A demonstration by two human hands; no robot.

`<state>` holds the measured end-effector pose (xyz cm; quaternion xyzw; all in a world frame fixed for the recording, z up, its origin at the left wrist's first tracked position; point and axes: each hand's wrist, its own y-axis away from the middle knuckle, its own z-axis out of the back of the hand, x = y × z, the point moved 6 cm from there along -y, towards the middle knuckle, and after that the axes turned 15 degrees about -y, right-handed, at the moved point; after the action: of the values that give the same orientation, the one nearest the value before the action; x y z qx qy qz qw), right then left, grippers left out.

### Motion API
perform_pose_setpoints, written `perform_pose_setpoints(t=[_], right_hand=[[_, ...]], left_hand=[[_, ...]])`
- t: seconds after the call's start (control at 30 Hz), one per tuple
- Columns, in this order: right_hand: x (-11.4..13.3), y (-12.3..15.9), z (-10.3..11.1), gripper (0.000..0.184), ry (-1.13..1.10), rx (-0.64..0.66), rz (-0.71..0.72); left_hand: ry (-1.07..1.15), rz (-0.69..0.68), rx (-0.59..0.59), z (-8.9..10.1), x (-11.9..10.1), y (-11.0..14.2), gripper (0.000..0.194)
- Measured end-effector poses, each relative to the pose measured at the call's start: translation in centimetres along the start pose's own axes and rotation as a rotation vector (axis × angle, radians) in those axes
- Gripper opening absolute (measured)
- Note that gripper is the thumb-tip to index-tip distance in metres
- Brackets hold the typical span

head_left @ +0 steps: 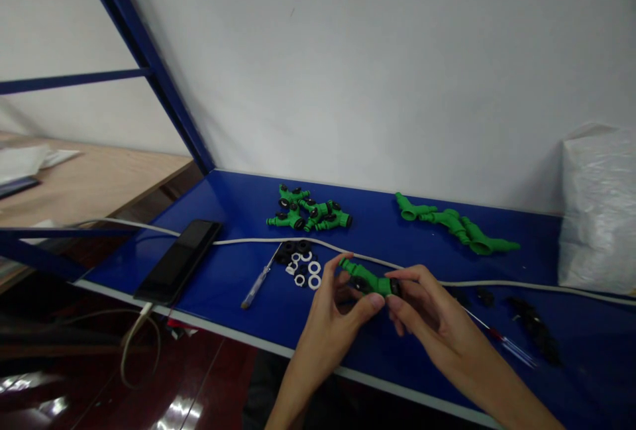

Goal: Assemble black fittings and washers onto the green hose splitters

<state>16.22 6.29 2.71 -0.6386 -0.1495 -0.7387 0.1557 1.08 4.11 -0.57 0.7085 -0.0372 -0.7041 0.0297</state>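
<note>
Blue coats the table (233, 198), and near its left end a phone (179, 263) lies aslant, its lower end at the front edge, where a white lead (144, 314) hangs down. A pale cable (521, 285) runs lengthwise along the table, passing the phone. Next lies a clear-handled screwdriver (255, 289), its handle toward the front edge, its tip beside some black rings (293, 250). White rings (315, 281) are scattered just right of these. Behind the cable, toward the back edge, green fittings with black parts (289, 219) sit bunched together.

Over the front half of the table, the left hand (325, 334) has its fingers curled round the left part of a green fitting (380, 284), thumb along the near side. The right hand (440, 324) pinches the fitting's black right end, fingers closed on it.

Farther right, three green bodies (450, 220) line the back edge. Nearer the front lie a second screwdriver (514, 349) and dark parts (539, 330), indistinct. A whitish bag (599, 211) stands toward the back right corner.
</note>
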Motion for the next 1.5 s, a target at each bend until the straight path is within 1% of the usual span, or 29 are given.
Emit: perform_pose_setpoints(t=[0.1, 0.23, 0.37, 0.47, 0.6, 0.7, 0.77, 0.8, 0.87, 0.9, 0.97, 1.03, 1.1, 1.13, 1.17, 1.27, 1.33, 1.37, 1.43, 1.5], right_hand=[[0.3, 0.2, -1.2, 0.028, 0.01, 0.033, 0.014], [0.5, 0.2, -2.0, 0.026, 0.016, 0.039, 0.003], [-0.4, 0.2, -2.7, 0.031, -0.113, 0.021, -0.036], [-1.3, 0.3, -3.2, 0.039, -0.28, -0.042, -0.105], [-1.9, 0.8, -4.2, 0.045, -0.498, -0.083, -0.246], [-2.1, 1.0, -4.8, 0.047, -0.645, -0.096, -0.379], [-2.0, 0.7, -5.0, 0.049, -0.688, -0.063, -0.414], [-1.9, 0.4, -5.0, 0.051, -0.667, -0.041, -0.401], [-1.3, -0.6, -4.7, 0.055, -0.515, -0.015, -0.3], [-0.9, -1.2, -4.6, 0.054, -0.387, -0.012, -0.218], [0.4, -2.5, -4.9, 0.044, -0.095, -0.014, -0.026], [1.6, -3.7, -6.1, 0.027, 0.143, -0.002, 0.13], [2.2, -4.9, -8.0, 0.011, 0.306, 0.01, 0.211], [2.4, -5.5, -8.9, 0.01, 0.373, 0.01, 0.24], [2.5, -6.1, -9.9, 0.014, 0.429, 0.021, 0.264], [2.3, -7.6, -12.3, 0.016, 0.463, 0.046, 0.298], [1.8, -8.4, -13.2, 0.009, 0.451, 0.055, 0.3], [1.6, -8.6, -13.5, 0.006, 0.437, 0.055, 0.297], [1.2, -9.0, -13.4, 0.009, 0.385, 0.046, 0.289], [1.1, -9.0, -12.4, 0.011, 0.303, 0.019, 0.275]], left_hand=[[-0.103, 0.033, -0.008, 0.1, 0.2, 0.3, 0.057], [-0.292, 0.076, -0.103, 0.8, 0.4, 0.8, 0.054], [-0.313, 0.09, -0.167, 1.2, 0.4, 1.0, 0.053], [-0.339, 0.091, -0.212, 1.3, 0.4, 1.2, 0.051], [-0.419, 0.038, -0.236, 1.1, -0.2, 1.6, 0.048], [-0.45, 0.001, -0.292, 1.3, -0.6, 1.9, 0.046], [-0.404, 0.007, -0.355, 1.8, -0.6, 2.3, 0.046], [-0.353, 0.03, -0.388, 2.1, -0.4, 2.5, 0.047], [-0.213, 0.116, -0.454, 3.0, 0.2, 3.2, 0.051], [-0.141, 0.171, -0.494, 3.5, 0.6, 3.7, 0.054], [-0.014, 0.257, -0.599, 4.7, 1.2, 4.8, 0.055], [0.095, 0.293, -0.719, 5.9, 1.6, 5.9, 0.054], [0.181, 0.293, -0.8, 6.6, 1.6, 6.6, 0.052], [0.214, 0.289, -0.828, 6.9, 1.6, 6.8, 0.05], [0.237, 0.287, -0.85, 7.1, 1.5, 7.0, 0.048], [0.278, 0.291, -0.908, 7.3, 1.3, 7.2, 0.043], [0.292, 0.274, -0.895, 7.3, 1.1, 7.0, 0.042], [0.297, 0.262, -0.874, 7.3, 1.0, 6.8, 0.042], [0.306, 0.251, -0.838, 7.2, 0.8, 6.5, 0.041], [0.32, 0.288, -0.846, 7.2, 0.9, 6.4, 0.039]])
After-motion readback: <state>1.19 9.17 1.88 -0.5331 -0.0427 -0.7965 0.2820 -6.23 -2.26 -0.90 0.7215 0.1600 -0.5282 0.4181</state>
